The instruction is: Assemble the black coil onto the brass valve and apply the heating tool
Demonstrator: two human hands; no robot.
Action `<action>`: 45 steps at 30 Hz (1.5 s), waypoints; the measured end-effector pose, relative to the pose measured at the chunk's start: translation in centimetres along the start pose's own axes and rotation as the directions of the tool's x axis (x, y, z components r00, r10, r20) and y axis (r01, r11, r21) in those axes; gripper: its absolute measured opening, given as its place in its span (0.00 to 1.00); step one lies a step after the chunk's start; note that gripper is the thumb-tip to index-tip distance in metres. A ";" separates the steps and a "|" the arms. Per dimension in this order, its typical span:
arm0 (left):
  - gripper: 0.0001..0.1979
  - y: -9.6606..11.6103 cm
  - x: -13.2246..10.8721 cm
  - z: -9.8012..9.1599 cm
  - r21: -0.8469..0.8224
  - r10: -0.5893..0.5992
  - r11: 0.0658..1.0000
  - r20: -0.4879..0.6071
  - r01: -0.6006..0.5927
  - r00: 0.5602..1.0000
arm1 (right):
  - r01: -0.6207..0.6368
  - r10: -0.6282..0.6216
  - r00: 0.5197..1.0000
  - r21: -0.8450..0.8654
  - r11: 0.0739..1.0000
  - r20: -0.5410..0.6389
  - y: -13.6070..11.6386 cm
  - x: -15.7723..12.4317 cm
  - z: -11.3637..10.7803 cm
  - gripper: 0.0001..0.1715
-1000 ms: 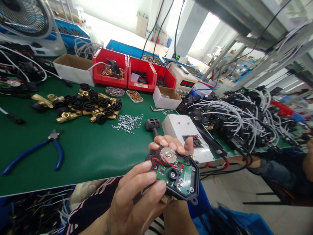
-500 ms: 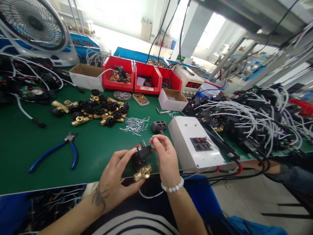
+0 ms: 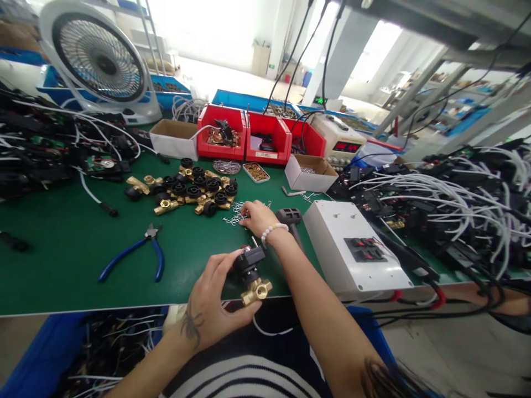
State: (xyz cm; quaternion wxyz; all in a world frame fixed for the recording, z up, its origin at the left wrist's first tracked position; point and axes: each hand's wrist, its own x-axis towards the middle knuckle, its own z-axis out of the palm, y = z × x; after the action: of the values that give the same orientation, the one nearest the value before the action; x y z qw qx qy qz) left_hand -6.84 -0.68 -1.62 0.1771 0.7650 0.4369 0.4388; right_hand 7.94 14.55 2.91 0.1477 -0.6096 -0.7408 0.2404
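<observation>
Left hand (image 3: 215, 301) grips a small valve assembly (image 3: 252, 275) at the near edge of the bench (image 3: 62, 243), fingers curled around it: a glossy black plastic housing on top of a squat brass fitting with round threaded ports. Right hand (image 3: 254, 214) reaches farther out, fingertips pinched down into a loose scatter of thin silver wire clips (image 3: 234, 213); whether it has one yet cannot be told. Judging by this, the body is put together and a clip is yet to be fitted. Beyond the clips lies a heap of matching brass and black valve parts (image 3: 188, 190). Blue-handled pliers (image 3: 133, 257) rest on the green matte surface to the left. A smooth white switch box (image 3: 352, 249) sits to the right, red plastic bins (image 3: 257, 138) behind.
</observation>
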 end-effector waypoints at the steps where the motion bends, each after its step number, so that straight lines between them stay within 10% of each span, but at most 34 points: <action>1: 0.34 0.0 0.0 0.0 -0.002 0.001 1.000 -0.001 -0.001 1.000 | -0.002 0.002 1.000 -0.011 1.000 0.005 0.1 0.3 0.1 0.05; 13: 0.34 0.3 0.7 0.1 0.077 -0.004 0.997 -0.049 0.008 0.999 | 0.046 0.086 0.966 0.490 0.870 -0.243 0.0 -3.4 -2.6 0.12; 22: 0.32 0.8 1.7 0.5 -0.120 -0.142 0.983 -0.044 0.136 0.989 | 0.085 0.027 0.995 0.967 0.241 -0.094 0.2 -10.6 -3.9 0.26; 34: 0.32 1.2 2.9 1.8 -0.108 -0.108 0.989 -0.055 0.102 0.993 | 0.191 0.067 0.975 0.952 0.237 -0.213 0.8 -13.3 -2.9 0.11; 45: 0.33 1.0 2.6 1.8 -0.085 -0.101 0.992 -0.049 0.097 0.994 | 0.187 0.008 0.970 0.765 0.617 -0.243 1.9 -14.0 -2.8 0.05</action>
State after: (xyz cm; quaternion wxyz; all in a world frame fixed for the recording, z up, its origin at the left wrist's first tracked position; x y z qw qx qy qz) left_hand -4.27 1.09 -0.59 0.2182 0.7224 0.4606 0.4674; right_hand 13.93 1.64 5.28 0.4919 -0.4693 -0.5703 0.4610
